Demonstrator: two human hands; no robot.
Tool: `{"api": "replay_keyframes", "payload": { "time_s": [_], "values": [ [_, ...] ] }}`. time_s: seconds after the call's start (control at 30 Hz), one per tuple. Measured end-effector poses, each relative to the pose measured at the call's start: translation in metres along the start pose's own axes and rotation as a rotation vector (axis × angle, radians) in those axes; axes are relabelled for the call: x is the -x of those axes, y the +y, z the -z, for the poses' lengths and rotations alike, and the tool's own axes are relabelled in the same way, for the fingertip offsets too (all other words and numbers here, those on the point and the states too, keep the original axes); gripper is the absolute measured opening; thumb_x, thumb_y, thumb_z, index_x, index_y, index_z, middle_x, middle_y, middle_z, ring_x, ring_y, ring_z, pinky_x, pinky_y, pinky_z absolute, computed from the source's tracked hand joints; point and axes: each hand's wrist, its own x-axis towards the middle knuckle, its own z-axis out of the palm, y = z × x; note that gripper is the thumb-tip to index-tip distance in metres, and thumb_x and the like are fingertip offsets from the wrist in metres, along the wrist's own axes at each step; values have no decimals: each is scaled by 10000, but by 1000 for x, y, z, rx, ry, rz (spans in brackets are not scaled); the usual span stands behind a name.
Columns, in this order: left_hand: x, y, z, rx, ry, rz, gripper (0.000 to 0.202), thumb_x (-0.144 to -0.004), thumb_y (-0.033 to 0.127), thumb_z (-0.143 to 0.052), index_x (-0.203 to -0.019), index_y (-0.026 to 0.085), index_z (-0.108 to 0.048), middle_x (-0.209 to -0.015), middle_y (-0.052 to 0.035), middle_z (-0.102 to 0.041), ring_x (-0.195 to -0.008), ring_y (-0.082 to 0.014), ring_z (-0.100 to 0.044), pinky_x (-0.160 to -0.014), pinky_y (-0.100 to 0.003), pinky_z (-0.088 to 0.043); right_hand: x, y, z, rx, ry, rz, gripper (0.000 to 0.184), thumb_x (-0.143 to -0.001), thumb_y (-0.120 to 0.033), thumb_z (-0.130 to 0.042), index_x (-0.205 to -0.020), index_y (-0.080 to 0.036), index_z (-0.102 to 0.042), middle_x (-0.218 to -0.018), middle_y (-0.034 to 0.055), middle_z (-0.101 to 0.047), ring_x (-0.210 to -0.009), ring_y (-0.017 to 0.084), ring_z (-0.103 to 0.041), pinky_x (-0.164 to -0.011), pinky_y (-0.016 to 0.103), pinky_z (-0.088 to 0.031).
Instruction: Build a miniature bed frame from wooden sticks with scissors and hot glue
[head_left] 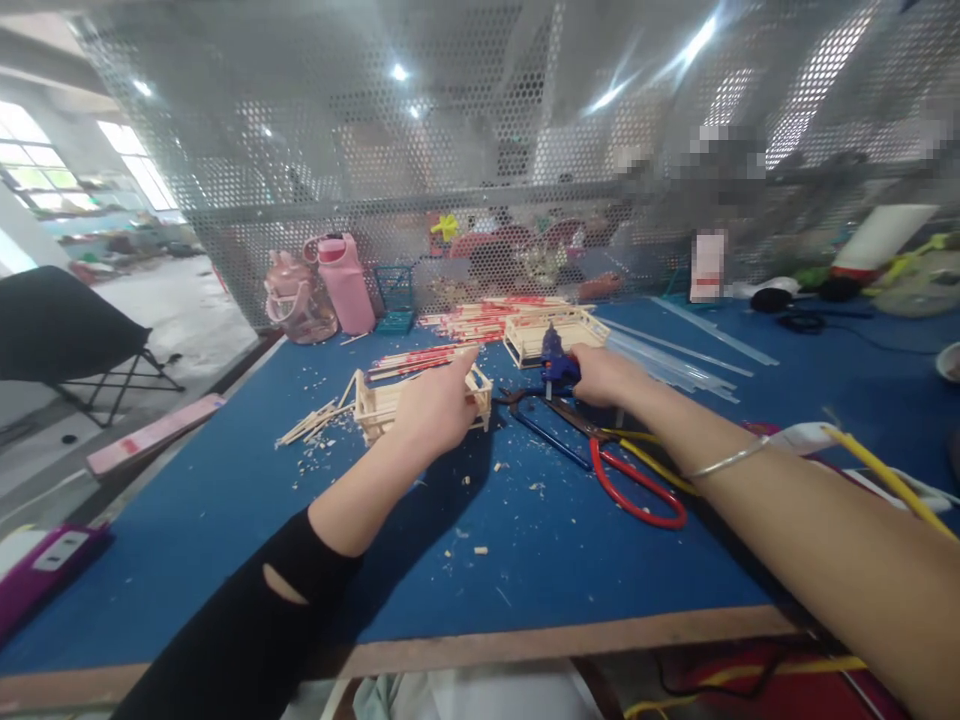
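Note:
My left hand (439, 405) is closed on the right end of a small openwork frame of pale wooden sticks (367, 412), its index finger stretched forward. Part of that frame is hidden beneath the hand. My right hand (600, 375) grips a blue hot glue gun (556, 362), whose dark nozzle points up and away from me. Just behind the gun stands a second stick frame (525, 343). Below the gun lie blue-handled pliers (551, 440) and red-handled scissors (637, 485).
Red-tipped sticks (495, 318) are heaped at the back, and clear glue sticks (667, 365) lie to the right. Loose pale sticks (311, 422) and scraps are on the blue tabletop (262, 560). A pink bottle (345, 285) stands by the perforated metal screen (300, 160).

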Motion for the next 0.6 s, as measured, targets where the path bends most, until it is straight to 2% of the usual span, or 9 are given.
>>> {"api": "replay_keyframes", "payload": {
  "time_s": [0.07,0.13,0.2,0.27,0.33,0.4,0.47,0.5,0.6],
  "values": [
    [0,0,0,-3,-6,7,651,-768,162,-500,-1403,162,-360,-1012,-105,-710,-935,-259,-642,-735,-350,-477,1,0,-5,-26,19,23,533,-614,-109,-611,-1143,-171,-579,-1070,150,-678,-936,289,-636,-687,325,-461],
    [1,1,1,-15,-11,10,660,-770,166,-496,-1413,161,-343,-1011,-109,-710,-932,-259,-643,-721,-344,-476,1,3,-5,-73,50,37,456,-637,-113,-593,-1089,-170,-603,-1039,141,-687,-928,280,-638,-695,314,-461],
    [0,1,1,-27,-22,14,663,-773,165,-489,-1417,169,-335,-990,-105,-714,-906,-252,-650,-705,-335,-474,0,8,1,-116,102,23,361,-687,-136,-552,-1042,-166,-615,-1022,135,-687,-926,264,-635,-709,308,-461],
    [0,0,1,-28,-35,16,665,-770,164,-487,-1418,178,-335,-969,-97,-717,-892,-247,-652,-698,-329,-474,0,13,13,-194,227,-38,340,-729,-170,-520,-1061,-150,-593,-1036,142,-673,-932,256,-624,-728,319,-463],
    [-1,0,1,-26,-37,13,670,-765,163,-489,-1416,174,-335,-973,-98,-715,-901,-250,-650,-699,-330,-474,2,15,29,-402,427,-123,331,-731,-219,-539,-1051,-143,-578,-987,131,-669,-872,243,-619,-707,331,-467],
    [-1,0,1,-25,-39,9,675,-764,166,-485,-1419,168,-323,-974,-103,-712,-906,-254,-649,-697,-332,-475,11,14,44,-740,603,-150,252,-735,-285,-550,-952,-163,-586,-826,79,-653,-701,200,-593,-624,323,-463],
    [-1,0,1,-24,-45,18,675,-768,168,-475,-1422,159,-308,-955,-102,-713,-893,-250,-652,-690,-326,-474,25,10,56,-1029,642,-36,224,-792,-375,-483,-873,-187,-576,-694,27,-589,-545,145,-514,-548,303,-439],
    [-1,0,1,-21,-44,27,670,-770,168,-468,-1420,151,-305,-947,-102,-713,-882,-247,-654,-686,-323,-475,34,7,59,-1081,616,54,248,-803,-416,-473,-855,-195,-574,-681,17,-570,-526,132,-495,-546,299,-437],
    [-1,-1,3,-32,-16,29,632,-771,173,-456,-1391,125,-340,-967,-106,-707,-869,-246,-655,-690,-327,-481,59,6,58,-788,545,155,247,-757,-433,-556,-841,-209,-613,-683,28,-594,-607,164,-550,-609,316,-450]
  ]
}}
